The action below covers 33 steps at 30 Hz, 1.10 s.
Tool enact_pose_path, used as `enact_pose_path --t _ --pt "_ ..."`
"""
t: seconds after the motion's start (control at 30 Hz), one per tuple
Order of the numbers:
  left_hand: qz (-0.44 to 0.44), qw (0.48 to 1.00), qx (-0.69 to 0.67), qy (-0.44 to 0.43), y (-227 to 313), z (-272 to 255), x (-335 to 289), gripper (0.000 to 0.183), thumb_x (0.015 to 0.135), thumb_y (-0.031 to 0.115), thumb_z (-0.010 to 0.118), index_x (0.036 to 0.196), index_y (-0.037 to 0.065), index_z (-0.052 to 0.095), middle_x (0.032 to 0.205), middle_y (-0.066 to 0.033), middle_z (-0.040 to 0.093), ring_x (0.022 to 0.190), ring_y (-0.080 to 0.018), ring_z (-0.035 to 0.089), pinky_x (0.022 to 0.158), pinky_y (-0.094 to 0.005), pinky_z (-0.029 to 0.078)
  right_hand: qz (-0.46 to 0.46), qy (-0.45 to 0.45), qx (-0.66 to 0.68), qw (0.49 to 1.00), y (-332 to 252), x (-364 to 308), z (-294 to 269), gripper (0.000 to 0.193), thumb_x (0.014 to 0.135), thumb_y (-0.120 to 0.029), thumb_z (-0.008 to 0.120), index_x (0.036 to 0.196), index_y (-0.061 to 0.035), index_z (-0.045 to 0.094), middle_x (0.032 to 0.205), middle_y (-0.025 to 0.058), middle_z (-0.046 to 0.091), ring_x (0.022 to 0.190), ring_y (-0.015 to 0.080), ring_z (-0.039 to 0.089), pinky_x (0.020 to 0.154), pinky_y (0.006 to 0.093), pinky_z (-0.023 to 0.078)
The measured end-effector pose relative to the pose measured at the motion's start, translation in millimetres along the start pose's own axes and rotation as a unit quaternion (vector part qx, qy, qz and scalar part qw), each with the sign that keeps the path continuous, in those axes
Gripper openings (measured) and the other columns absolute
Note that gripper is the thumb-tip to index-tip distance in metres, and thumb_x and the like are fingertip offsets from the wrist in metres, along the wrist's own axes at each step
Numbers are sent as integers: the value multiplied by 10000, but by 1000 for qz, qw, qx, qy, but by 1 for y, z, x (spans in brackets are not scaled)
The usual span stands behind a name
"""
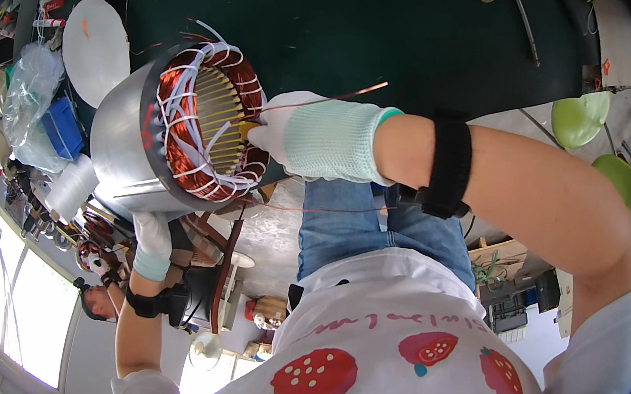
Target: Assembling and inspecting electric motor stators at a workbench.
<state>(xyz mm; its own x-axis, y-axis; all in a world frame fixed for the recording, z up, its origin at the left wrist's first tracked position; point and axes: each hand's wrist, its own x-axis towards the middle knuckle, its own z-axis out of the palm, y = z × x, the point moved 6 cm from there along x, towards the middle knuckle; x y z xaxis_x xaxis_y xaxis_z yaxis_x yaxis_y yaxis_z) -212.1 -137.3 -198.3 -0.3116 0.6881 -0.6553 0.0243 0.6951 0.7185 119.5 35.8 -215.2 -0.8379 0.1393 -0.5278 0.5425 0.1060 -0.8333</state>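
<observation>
A motor stator (206, 123) in a smooth silver metal housing (123, 136) lies tilted on its side, its open end turned toward my right. Copper windings bound with white cord ring the bore, and yellow strips line the slots inside. My right hand (296, 132), in a white and mint knitted glove, is closed at the bore's near edge, pinching a small yellow piece (245, 130). A loose copper wire (345, 92) passes over that hand. Gloved the same way, my left hand (151, 238) holds the housing's lower side; its fingertips are partly hidden.
The stator is on a dark green tabletop (338, 25). Left of it are a white oval disc (96, 48), a blue bin (63, 128), clear plastic bags (33, 92) and a white spool (72, 185). Another person (99, 300) works at lower left. Green stools (579, 118) stand at right.
</observation>
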Motion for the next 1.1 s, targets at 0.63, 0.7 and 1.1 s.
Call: enact_pose_path --t 0.63,0.7,1.1 --pt "4 999 -30 18 10 21 -5 763 993 658 373 1520 108 346 1479 -73 489 1334 -245 490 1135 -440 373 108 -4 283 953 21 -7 10 318 1039 -305 467 1064 -45 650 755 74 621 642 191 615 597 340 511" --pt "-5 998 -47 39 5 16 -5 756 996 653 373 1522 111 345 1482 -73 485 1335 -245 489 1136 -439 373 78 -16 195 978 17 -7 11 328 1043 -313 466 1054 -39 647 749 76 625 632 197 621 585 345 518" --pt "-48 993 -73 81 -27 -6 -5 817 955 697 416 1527 119 336 1491 -62 477 1364 -238 458 1159 -436 345 91 17 229 969 17 1 21 349 1058 -297 428 1159 -38 639 768 95 644 632 189 628 620 328 537"
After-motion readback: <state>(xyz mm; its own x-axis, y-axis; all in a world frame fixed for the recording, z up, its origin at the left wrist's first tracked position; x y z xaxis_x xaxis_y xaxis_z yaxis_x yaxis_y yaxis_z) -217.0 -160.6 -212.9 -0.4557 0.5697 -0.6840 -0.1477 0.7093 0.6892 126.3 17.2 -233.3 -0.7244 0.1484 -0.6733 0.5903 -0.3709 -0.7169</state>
